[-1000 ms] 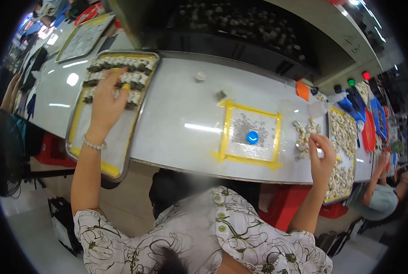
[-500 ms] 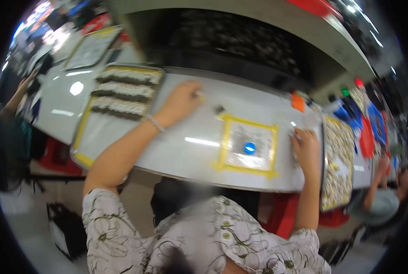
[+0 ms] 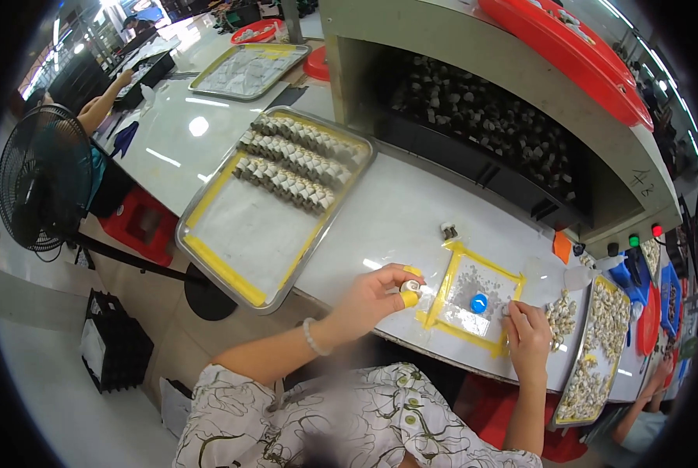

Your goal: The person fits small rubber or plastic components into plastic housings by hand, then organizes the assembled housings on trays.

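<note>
My left hand point(image 3: 372, 300), yellow wraps on its thumb and finger tips, pinches a small white figurine-like piece point(image 3: 413, 287) beside the yellow-taped square point(image 3: 441, 300). At that square's right edge, my right hand point(image 3: 530, 335) is closed in a pinch on a small whitish piece point(image 3: 506, 310), partly covered by the fingers. A round blue cap point(image 3: 479, 303) lies inside the square, on a surface with grey smudges. Just beyond its far left corner stands a small dark-and-white piece point(image 3: 449, 230). Loose white pieces point(image 3: 561, 318) lie in a pile right of my right hand.
A metal tray point(image 3: 264, 300) at left carries rows of white-and-dark pieces. Another tray point(image 3: 594, 343) at right is full of small white pieces. Ahead stands a grey box-like machine point(image 3: 622, 168) with a dark drawer of pieces. A fan point(image 3: 40, 183) and a co-worker's arm point(image 3: 103, 105) are far left.
The view has swung to the left. My left hand has come from near the row-filled tray to the left side of the taped square. My right hand has moved closer to the square's right edge.
</note>
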A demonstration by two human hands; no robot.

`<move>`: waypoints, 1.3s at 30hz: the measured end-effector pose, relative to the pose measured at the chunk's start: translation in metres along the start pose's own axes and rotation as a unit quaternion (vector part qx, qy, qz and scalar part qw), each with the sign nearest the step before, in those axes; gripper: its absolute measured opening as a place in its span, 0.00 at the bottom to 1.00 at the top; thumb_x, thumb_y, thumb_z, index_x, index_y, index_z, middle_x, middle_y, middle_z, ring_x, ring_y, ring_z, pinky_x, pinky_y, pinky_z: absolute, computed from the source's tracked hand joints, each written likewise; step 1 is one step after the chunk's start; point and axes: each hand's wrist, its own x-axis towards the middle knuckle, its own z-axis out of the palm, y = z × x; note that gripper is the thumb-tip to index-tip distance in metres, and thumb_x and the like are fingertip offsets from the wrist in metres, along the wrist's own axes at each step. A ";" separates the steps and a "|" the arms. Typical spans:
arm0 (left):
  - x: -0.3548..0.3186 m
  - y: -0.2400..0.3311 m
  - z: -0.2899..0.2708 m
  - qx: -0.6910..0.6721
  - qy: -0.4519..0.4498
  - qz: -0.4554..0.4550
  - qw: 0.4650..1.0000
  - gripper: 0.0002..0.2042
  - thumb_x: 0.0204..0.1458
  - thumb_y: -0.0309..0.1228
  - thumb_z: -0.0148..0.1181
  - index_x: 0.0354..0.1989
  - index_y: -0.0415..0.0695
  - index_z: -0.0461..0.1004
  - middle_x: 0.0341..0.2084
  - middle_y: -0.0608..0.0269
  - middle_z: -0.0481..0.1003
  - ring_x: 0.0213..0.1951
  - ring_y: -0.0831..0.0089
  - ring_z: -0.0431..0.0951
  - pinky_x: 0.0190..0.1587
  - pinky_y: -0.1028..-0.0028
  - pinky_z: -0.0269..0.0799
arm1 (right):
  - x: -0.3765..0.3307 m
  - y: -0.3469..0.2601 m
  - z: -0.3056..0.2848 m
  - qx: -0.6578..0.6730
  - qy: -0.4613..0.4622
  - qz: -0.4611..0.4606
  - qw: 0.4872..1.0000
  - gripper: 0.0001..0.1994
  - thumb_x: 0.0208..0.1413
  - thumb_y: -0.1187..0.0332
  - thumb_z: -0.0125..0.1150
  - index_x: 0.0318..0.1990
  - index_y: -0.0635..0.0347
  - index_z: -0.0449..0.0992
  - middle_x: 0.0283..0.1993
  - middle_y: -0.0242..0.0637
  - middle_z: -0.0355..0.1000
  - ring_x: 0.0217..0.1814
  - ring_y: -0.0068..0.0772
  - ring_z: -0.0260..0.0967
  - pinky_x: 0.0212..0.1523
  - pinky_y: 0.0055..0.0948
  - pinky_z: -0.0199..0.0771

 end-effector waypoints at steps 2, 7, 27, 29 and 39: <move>0.003 -0.010 0.011 -0.042 0.005 -0.007 0.999 0.13 0.54 0.23 0.53 0.48 0.37 0.70 0.32 0.64 0.72 0.35 0.81 0.70 0.44 0.81 0.67 | -0.006 0.004 0.004 0.039 0.017 -0.002 0.999 0.10 0.40 0.76 0.63 0.34 0.63 0.76 0.35 0.39 0.72 0.36 0.41 0.68 0.36 0.36 0.67; 0.017 -0.034 0.026 -0.091 -0.028 -0.078 0.992 0.15 0.57 0.24 0.47 0.53 0.37 0.67 0.30 0.64 0.73 0.35 0.80 0.71 0.46 0.79 0.68 | -0.004 0.000 0.005 0.080 0.004 0.052 0.995 0.10 0.41 0.75 0.64 0.34 0.62 0.76 0.33 0.39 0.72 0.35 0.42 0.69 0.36 0.36 0.68; 0.026 -0.045 0.031 -0.135 -0.045 -0.063 0.988 0.13 0.53 0.20 0.52 0.48 0.33 0.67 0.33 0.55 0.74 0.33 0.70 0.77 0.39 0.75 0.75 | 0.036 -0.014 0.010 0.092 -0.096 -0.041 0.990 0.11 0.39 0.75 0.65 0.34 0.62 0.78 0.31 0.37 0.71 0.34 0.35 0.69 0.34 0.31 0.71; 0.026 -0.046 0.030 -0.136 -0.048 -0.055 0.988 0.12 0.53 0.19 0.53 0.46 0.32 0.68 0.34 0.55 0.74 0.34 0.70 0.77 0.40 0.74 0.75 | 0.039 -0.016 0.008 0.078 -0.108 -0.048 0.990 0.11 0.38 0.75 0.65 0.34 0.63 0.78 0.31 0.37 0.71 0.33 0.36 0.69 0.34 0.31 0.71; 0.028 -0.046 0.029 -0.163 -0.062 -0.056 0.983 0.12 0.51 0.18 0.55 0.45 0.33 0.69 0.37 0.54 0.75 0.38 0.68 0.78 0.42 0.74 0.76 | 0.032 -0.018 0.007 0.281 -0.068 0.088 0.953 0.11 0.42 0.75 0.66 0.37 0.64 0.78 0.34 0.38 0.74 0.36 0.32 0.71 0.39 0.26 0.70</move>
